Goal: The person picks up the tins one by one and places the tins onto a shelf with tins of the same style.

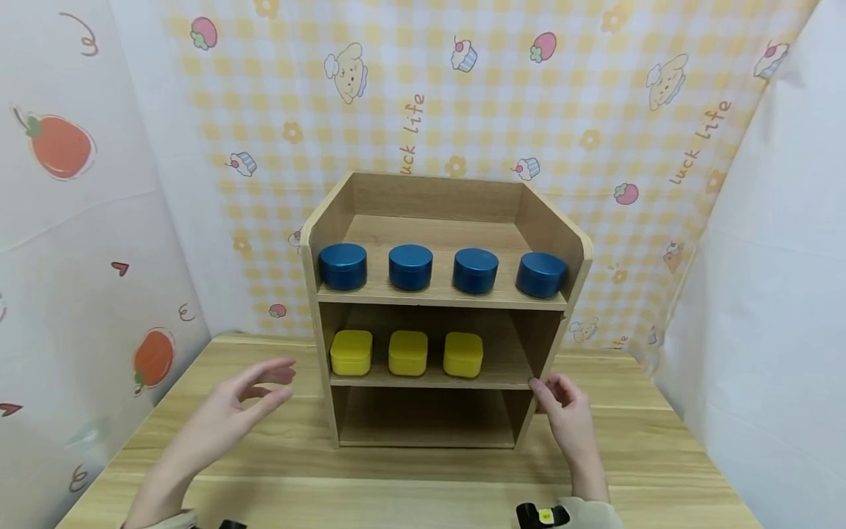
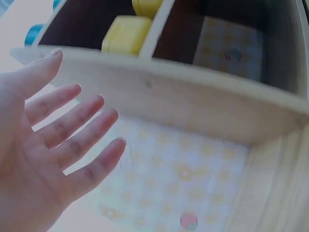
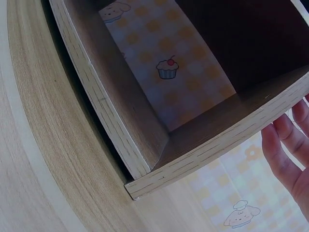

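Observation:
A small wooden shelf with three levels stands on the table. Several round blue tins line the front of its top level, and three square yellow boxes with rounded corners sit on the middle level. The bottom level holds nothing. My right hand grips the shelf's right side panel, thumb at the front edge by the middle board. In the right wrist view its fingers lie against the panel's outer face. Left of the shelf, my left hand hovers apart from it, fingers spread, holding nothing.
The wood-grain table extends around the shelf. A yellow checked cloth with printed cartoons hangs behind, and white cloths hang at the left and right. A dark gap runs along the shelf's bottom edge in the right wrist view.

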Demonstrator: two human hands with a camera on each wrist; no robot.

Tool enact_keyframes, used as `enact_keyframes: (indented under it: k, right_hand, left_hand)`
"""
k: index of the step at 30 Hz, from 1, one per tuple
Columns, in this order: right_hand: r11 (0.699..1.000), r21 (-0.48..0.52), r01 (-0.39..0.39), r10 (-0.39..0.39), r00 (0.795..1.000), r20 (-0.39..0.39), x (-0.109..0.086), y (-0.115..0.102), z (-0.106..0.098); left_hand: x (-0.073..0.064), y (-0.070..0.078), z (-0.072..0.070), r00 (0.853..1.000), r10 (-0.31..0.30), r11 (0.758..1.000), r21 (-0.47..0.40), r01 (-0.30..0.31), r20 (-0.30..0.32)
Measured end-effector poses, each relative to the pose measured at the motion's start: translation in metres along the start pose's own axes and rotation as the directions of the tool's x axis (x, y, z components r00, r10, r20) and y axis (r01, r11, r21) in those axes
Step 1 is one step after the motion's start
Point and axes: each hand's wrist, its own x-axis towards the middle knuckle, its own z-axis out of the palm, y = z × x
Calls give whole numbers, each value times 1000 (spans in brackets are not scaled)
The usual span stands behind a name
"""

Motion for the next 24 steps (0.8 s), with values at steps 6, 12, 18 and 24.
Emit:
enact_keyframes:
  k: [6, 12, 18, 24]
  right_hand:
    - [1000, 4, -8, 8, 1000, 2, 1, 1, 0]
    - [1000, 2, -2, 2, 1000, 0, -1, 1, 0]
    - [1000, 7, 19, -19, 1000, 4, -1, 1, 1]
    - [999, 21, 36, -36, 999, 15, 0, 2, 0]
  left_hand:
    - [-10, -26, -19, 998, -61, 995, 82, 63, -31]
    - [-16, -58, -36, 993, -100, 984, 141, 107, -60]
    - [-21, -89, -49, 985, -159, 966, 196, 169, -66]
    - [-24, -113, -52, 978, -207, 949, 236, 210, -39]
